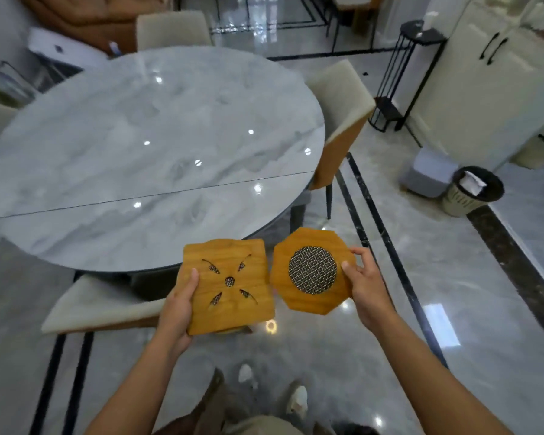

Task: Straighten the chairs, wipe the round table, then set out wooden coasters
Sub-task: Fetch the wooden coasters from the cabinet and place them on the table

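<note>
The left hand [178,306] grips the square coaster [230,285] and the right hand [363,284] pinches the octagonal coaster [311,271], both just short of the desk [154,146]. That edge pinch could slip, dropping it on the hard floor.

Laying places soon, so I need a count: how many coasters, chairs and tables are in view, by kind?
Wooden coasters: 2, the square coaster in the left hand, the octagonal coaster in the right hand
Chairs plainly seen: 3, far chair, right chair, near chair
Round table: 1
Total: 6

No legible text — none anywhere.
</note>
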